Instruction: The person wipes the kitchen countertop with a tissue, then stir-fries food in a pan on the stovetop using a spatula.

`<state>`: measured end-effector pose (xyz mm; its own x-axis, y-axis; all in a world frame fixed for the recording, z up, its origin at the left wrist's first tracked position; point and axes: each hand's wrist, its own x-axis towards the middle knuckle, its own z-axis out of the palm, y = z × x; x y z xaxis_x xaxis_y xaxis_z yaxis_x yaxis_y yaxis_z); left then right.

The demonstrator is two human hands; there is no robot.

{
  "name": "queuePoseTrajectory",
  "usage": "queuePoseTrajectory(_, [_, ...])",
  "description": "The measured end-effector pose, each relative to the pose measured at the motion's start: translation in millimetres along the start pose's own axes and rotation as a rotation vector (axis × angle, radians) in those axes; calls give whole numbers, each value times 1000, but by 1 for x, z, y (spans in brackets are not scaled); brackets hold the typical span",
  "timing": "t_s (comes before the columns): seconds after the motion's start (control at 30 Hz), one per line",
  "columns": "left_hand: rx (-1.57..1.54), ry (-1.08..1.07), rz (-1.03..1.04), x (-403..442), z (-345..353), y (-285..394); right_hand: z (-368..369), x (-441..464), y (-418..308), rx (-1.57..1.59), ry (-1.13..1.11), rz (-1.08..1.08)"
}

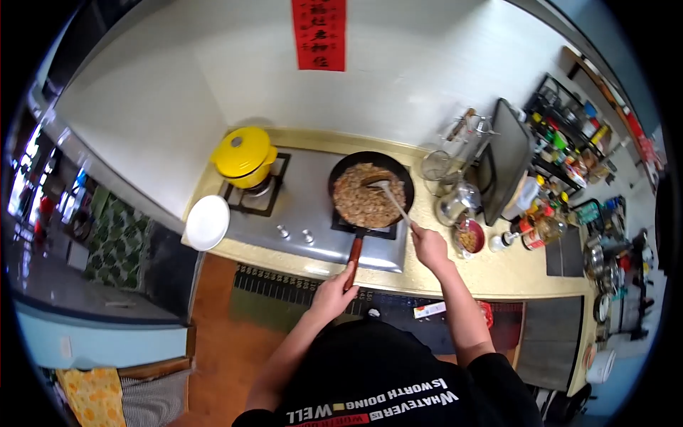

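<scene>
A black frying pan (334,186) with a brown wooden handle sits on the right burner of the steel gas stove (284,188). Browned, crumbly food like minced meat (364,203) covers its bottom. My left hand (334,295) is closed around the end of the pan's handle. In my right hand (429,247) is the handle of a spatula (393,197); its dark head rests in the food, partly buried. Just right of that hand stands a red-rimmed bowl (469,237) with yellowish-brown contents.
A yellow lidded pot (243,153) stands on the left burner. A white plate (208,223) lies at the counter's left edge. To the right are a metal pot (457,203), an upright dark board (509,160), and several sauce bottles (546,229).
</scene>
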<state>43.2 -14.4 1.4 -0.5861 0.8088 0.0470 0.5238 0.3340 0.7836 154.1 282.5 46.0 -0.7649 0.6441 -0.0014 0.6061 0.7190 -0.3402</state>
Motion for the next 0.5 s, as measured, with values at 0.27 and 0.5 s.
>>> queuePoseTrajectory(0.27, [-72, -40, -85, -1, 0, 6, -11, -15, 13, -48, -19, -26])
queuePoseTrajectory(0.5, [-1, -70, -143, 1, -3, 10, 4, -30, 4, 6, -12, 8])
